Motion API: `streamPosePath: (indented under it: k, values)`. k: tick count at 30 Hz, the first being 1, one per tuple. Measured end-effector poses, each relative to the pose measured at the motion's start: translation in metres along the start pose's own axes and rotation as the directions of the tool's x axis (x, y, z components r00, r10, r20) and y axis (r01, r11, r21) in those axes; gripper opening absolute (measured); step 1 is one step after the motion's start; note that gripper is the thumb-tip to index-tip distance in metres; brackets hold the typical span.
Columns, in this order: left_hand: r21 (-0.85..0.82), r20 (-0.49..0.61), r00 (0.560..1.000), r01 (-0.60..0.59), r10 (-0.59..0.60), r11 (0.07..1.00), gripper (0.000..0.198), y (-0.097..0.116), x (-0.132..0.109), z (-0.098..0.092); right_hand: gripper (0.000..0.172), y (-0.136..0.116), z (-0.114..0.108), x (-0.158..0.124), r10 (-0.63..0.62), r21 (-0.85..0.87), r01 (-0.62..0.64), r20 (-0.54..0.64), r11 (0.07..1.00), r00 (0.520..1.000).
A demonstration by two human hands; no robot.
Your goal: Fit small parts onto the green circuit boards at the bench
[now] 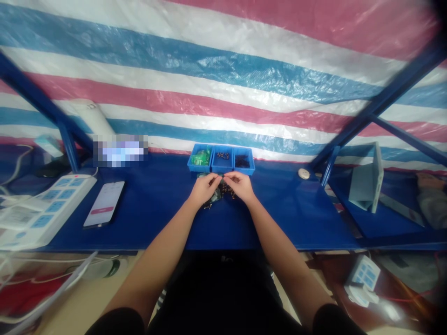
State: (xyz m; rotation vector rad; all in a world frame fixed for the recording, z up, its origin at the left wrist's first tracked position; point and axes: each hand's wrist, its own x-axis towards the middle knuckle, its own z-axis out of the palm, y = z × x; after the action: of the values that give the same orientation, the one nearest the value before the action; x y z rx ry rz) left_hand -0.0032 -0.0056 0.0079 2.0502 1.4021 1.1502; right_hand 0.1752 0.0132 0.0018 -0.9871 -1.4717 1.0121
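Observation:
My left hand (203, 189) and my right hand (240, 185) meet fingertip to fingertip over the blue table. Both are closed in a pinch, and what sits between the fingertips is too small to make out. Just below them lies a loose pile of small dark and gold-coloured parts (228, 190). Beside it, partly under my left hand, is a dark greenish clump (217, 195), perhaps a plastic bag. Right behind my hands stand three joined blue bins (222, 163). They hold a green bag (201, 157), a few small metallic parts (222, 155) and a heap of dark small pieces (242, 162).
A phone (104, 204) lies at left next to a large white power strip (49, 209). At right are a small round whitish object (303, 173), a propped-up tablet (375, 179) and another person's forearm (431, 195). Blue frame bars (370, 109) slant up on both sides.

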Motion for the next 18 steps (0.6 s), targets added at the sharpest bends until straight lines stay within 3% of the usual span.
streamPosePath:
  k: [7,18]
  values:
    - [-0.020,-0.042,0.999,-0.024,0.023,1.000,0.024,0.0006,-0.0006,0.0012,0.027,-0.0016,0.0022,-0.0002,-0.012,0.073,0.013,-0.010,0.997,1.000]
    - [0.022,-0.058,0.998,-0.037,0.039,0.999,0.023,-0.0027,0.0005,0.0029,0.029,-0.0022,-0.0011,0.0009,-0.019,0.036,0.019,-0.023,0.999,1.000]
